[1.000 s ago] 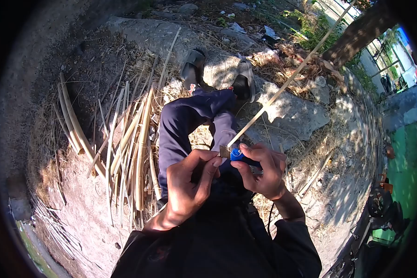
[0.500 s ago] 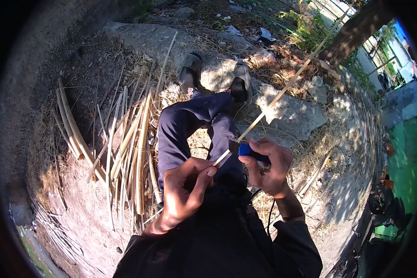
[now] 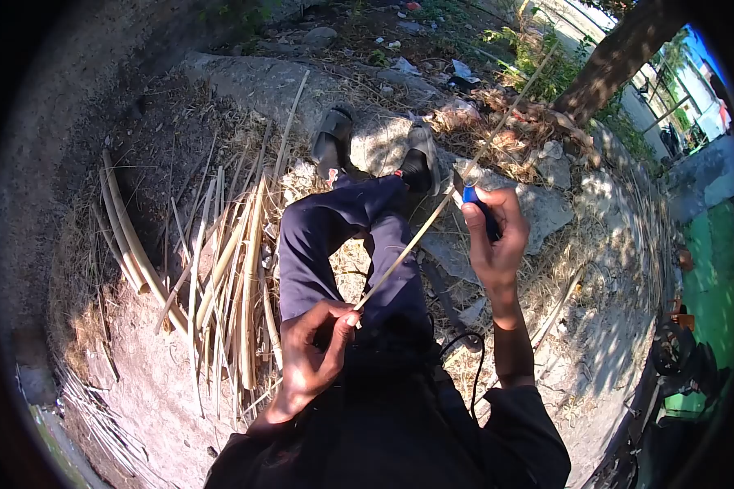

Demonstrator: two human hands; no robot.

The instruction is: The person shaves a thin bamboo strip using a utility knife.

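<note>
My left hand (image 3: 311,349) pinches the near end of a long, thin bamboo strip (image 3: 406,255) between thumb and fingers. The strip slants up and away to the right, above my legs. Farther along it, my right hand (image 3: 500,238) is closed round the blue handle of a knife (image 3: 470,196). Its short dark blade lies at or against the strip; the exact contact is too small to make out. Part of the handle is hidden in my fingers.
Many split bamboo strips (image 3: 253,277) lie piled on the ground left of my legs (image 3: 314,236). Thicker curved pieces (image 3: 130,224) rest farther left. Stones (image 3: 538,208) and dry grass are ahead to the right, near a tree trunk (image 3: 620,61). A dark cord (image 3: 479,350) hangs beside my right arm.
My right hand with the knife has moved forward and right along the strip, away from my left hand. My left hand has shifted slightly back and left, still pinching the strip.
</note>
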